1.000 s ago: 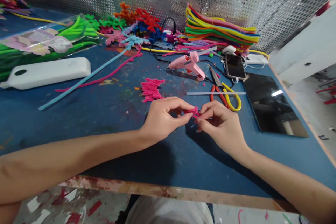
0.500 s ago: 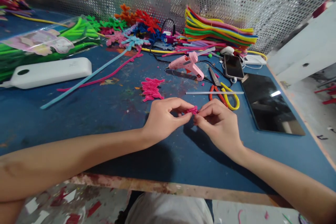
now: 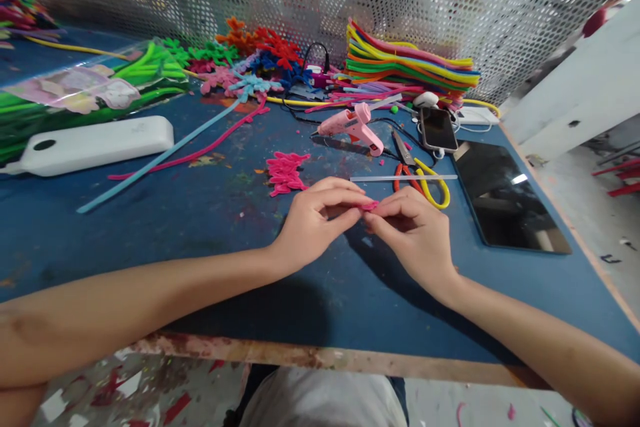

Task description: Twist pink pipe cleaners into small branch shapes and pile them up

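Between the fingertips of both hands is a small bent piece of pink pipe cleaner point(image 3: 369, 206), mostly covered by the fingers. My left hand point(image 3: 320, 217) pinches it from the left, thumb and index finger closed on it. From the right, my right hand point(image 3: 413, 230) grips its other side, also in a pinch. Just beyond the left hand, a small pile of folded pink pipe cleaner pieces point(image 3: 286, 173) lies on the blue tabletop point(image 3: 210, 227).
A pink glue gun point(image 3: 353, 127), scissors point(image 3: 415, 170), a clear glue stick point(image 3: 400, 178), a phone point(image 3: 439, 128) and a dark tablet point(image 3: 510, 197) lie ahead and right. Pipe cleaner bundles point(image 3: 410, 60) line the mesh wall. A white device point(image 3: 100, 143) lies left.
The pink piece has turned between the fingers and now shows less. Both hands have shifted slightly, with the fingers closer around it. The whole view has moved a little.
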Available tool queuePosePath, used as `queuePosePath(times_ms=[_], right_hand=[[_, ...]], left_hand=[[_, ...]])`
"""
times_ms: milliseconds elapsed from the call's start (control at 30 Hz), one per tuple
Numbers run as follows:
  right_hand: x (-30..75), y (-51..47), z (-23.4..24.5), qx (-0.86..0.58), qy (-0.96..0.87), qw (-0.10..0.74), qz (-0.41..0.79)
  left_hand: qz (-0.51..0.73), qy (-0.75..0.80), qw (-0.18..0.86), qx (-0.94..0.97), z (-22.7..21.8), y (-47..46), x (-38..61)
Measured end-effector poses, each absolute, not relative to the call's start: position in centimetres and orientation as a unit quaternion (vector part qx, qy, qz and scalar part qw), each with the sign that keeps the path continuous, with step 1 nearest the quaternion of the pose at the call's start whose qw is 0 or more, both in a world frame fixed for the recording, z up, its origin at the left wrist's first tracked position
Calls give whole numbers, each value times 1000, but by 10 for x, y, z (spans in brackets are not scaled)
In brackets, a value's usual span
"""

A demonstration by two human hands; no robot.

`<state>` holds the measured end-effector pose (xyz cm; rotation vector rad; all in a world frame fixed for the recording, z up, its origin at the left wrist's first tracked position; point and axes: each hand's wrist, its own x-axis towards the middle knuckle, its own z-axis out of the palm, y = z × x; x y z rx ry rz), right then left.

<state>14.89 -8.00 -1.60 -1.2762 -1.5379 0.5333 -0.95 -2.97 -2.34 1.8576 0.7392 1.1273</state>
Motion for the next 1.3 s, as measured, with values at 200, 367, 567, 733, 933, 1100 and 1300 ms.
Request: queuePosePath(times_ms=[200, 367, 567, 733, 933, 1100, 1300], right_hand=[[154, -76, -16, -519, -648, 520, 201], [157, -76, -19, -508, -667, 515, 179], [165, -73, -20, -459, -669, 519, 269], [171, -69, -17, -419, -642, 501, 402], [165, -72, -24, -422, -643, 511, 383], [162, -76, -23, -464, -633, 511, 350], [173, -68, -18, -385, -673, 450, 444]], left_hand=[[405, 298, 531, 682, -23, -27, -8], [384, 293, 563, 671, -22, -29, -8], [343, 269, 657, 615, -23, -28, -4], [345, 262, 724, 537, -28, -27, -3], [366, 284, 675, 575, -27, -26, -6], [357, 301, 637, 614, -24, -30, -7], [362, 261, 686, 575, -20, -31, -6]])
